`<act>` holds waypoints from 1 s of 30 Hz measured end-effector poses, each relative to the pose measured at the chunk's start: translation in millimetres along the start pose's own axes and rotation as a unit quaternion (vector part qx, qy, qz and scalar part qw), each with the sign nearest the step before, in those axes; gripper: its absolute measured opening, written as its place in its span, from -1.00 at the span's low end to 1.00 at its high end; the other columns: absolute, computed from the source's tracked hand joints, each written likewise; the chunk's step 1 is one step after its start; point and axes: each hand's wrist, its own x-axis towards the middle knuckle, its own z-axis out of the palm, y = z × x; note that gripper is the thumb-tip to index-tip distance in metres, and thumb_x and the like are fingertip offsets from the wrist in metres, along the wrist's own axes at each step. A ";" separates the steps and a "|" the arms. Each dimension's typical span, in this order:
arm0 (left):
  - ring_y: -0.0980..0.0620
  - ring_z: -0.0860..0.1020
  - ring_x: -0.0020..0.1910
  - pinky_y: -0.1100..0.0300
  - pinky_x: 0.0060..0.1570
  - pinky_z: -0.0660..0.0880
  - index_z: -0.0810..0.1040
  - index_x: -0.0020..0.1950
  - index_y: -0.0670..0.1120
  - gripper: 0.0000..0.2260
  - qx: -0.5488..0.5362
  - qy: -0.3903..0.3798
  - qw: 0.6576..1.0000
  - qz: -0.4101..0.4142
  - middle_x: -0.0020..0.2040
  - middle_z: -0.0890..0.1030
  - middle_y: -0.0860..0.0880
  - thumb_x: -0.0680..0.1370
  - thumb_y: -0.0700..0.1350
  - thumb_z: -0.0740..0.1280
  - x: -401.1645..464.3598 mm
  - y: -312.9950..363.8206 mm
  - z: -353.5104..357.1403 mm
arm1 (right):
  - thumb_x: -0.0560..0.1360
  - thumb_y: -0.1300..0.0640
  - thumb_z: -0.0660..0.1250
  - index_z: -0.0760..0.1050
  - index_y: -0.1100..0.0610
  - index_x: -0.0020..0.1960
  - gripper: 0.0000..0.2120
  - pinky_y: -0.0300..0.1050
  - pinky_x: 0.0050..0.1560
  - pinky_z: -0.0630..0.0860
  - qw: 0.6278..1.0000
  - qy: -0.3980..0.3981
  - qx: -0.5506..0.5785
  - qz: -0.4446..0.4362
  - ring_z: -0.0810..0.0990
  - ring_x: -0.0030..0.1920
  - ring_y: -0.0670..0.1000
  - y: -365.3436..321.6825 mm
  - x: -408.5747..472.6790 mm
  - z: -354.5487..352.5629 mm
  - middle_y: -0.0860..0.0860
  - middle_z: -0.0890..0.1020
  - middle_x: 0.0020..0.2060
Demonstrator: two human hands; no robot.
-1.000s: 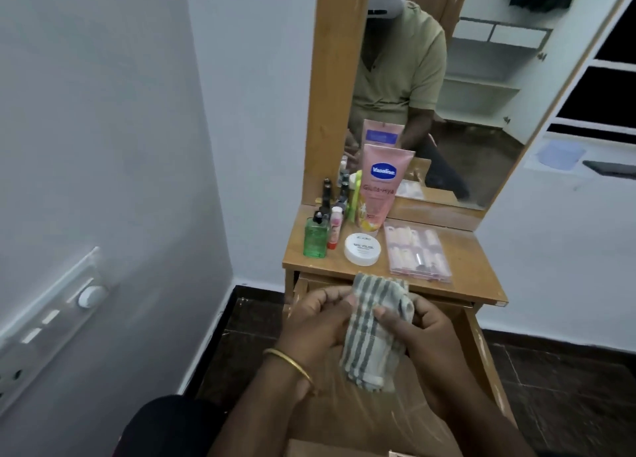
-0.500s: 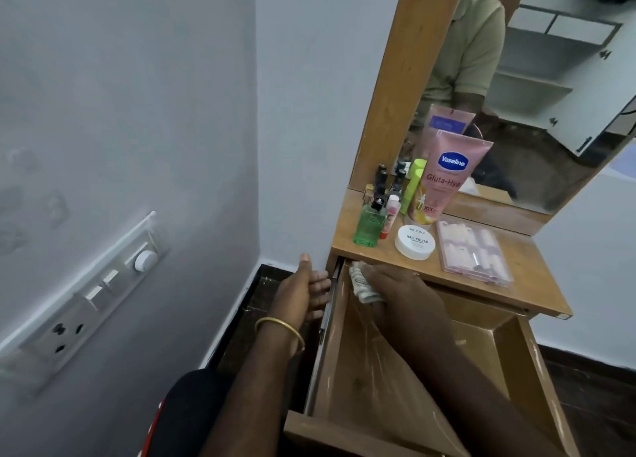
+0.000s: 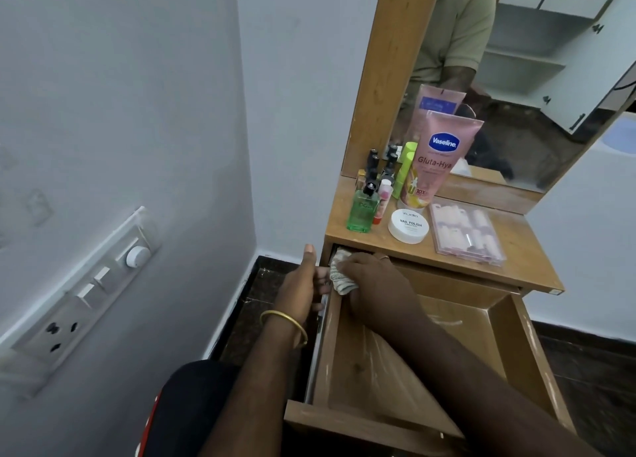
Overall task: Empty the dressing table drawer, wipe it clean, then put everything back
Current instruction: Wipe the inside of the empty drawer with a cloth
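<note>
In the head view the wiping step is in hand: the drawer (image 3: 512, 346) stands pulled well out from under the dressing table top (image 3: 530, 250), and nothing but a clear plastic liner (image 3: 389, 363) shows on its floor, so emptying looks done. The right hand (image 3: 373, 277) reaches into the far left corner of the drawer, fingers curled over a folded striped cloth (image 3: 339, 279) and pressing it against the left side wall, right under the table's front edge. The left hand (image 3: 303, 289) is outside the drawer, fingers hooked over the top of that same left wall with the thumb raised, apparently steadying it. The drawer's things wait on the table top: a green bottle (image 3: 361, 212), a white nail polish remover tub (image 3: 409, 226), a pink Vaseline tube (image 3: 435, 160) leaning at the mirror (image 3: 537, 77), dark nail polish bottles (image 3: 373, 164) and a clear case of press-on nails (image 3: 464, 232). The next move, as I judge it, calls for drawing the cloth toward the near end along the wall and across the liner, which may ruck up. Room is tight at the back, where the table top overhangs the hand; the nearer half of the drawer lies open. On the left, the grey wall with its switch board (image 3: 86, 294) stands near the left arm.
</note>
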 end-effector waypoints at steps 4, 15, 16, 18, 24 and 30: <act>-0.04 0.48 -0.15 0.24 -0.39 0.39 0.62 0.16 -0.31 -0.27 -0.021 -0.011 1.000 0.002 -0.09 0.56 -0.19 0.59 0.33 0.04 4.6 -4.0 -0.7 | 0.54 0.15 0.26 0.54 -0.05 0.35 -0.60 -0.04 0.12 0.49 1.000 -0.019 0.011 0.001 0.52 0.22 0.10 -0.8 -8.3 -3.6 -0.11 0.54 0.34; -0.04 0.51 -0.31 0.19 -0.38 0.44 0.62 -0.09 -0.26 -0.20 -0.022 0.004 1.000 0.013 -0.16 0.56 -0.25 0.47 0.48 0.05 11.3 -9.0 0.3 | 0.60 0.14 0.23 0.53 0.07 0.22 -0.78 0.00 0.01 0.57 0.998 -0.001 -0.068 0.015 0.54 0.16 0.08 -26.8 -2.9 -7.9 0.01 0.59 0.19; -0.10 0.54 -0.29 0.16 -0.34 0.48 0.66 -0.06 -0.27 -0.10 -0.013 0.001 1.000 0.010 -0.15 0.61 -0.27 0.36 0.55 0.06 12.8 -9.7 -0.6 | 0.59 0.13 0.26 0.54 0.06 0.23 -0.76 0.01 0.05 0.57 0.998 -0.009 -0.057 0.012 0.54 0.16 0.08 -27.9 -9.0 -8.1 0.01 0.59 0.20; -0.24 0.63 -0.14 -0.03 -0.15 0.57 0.73 -0.06 -0.17 -0.06 -0.001 -0.006 1.000 0.013 -0.09 0.69 -0.28 0.21 0.61 0.03 12.6 -10.6 -0.9 | 0.57 0.13 0.30 0.55 0.05 0.26 -0.73 0.00 0.09 0.56 0.999 -0.023 -0.033 0.002 0.52 0.18 0.06 -30.9 -21.5 -10.5 -0.01 0.58 0.24; -0.34 0.63 -0.07 -0.13 -0.06 0.59 0.74 -0.07 -0.11 -0.13 -0.002 0.005 1.000 0.015 -0.09 0.71 -0.23 0.30 0.58 0.00 10.2 -12.8 -0.3 | 0.53 0.17 0.35 0.58 -0.01 0.23 -0.71 -0.03 0.16 0.53 0.998 -0.048 0.031 0.024 0.53 0.19 0.03 -24.9 -26.4 -19.8 -0.06 0.60 0.20; -0.11 0.51 -0.18 0.16 -0.26 0.44 0.70 -0.04 -0.17 -0.22 -0.018 0.004 0.999 0.035 -0.15 0.60 -0.23 0.55 0.40 -0.08 11.7 -17.4 -0.1 | 0.53 0.20 0.34 0.57 0.02 0.24 -0.71 0.04 0.21 0.52 0.995 -0.053 0.034 0.073 0.48 0.27 0.08 -24.1 1.5 -31.1 -0.02 0.58 0.22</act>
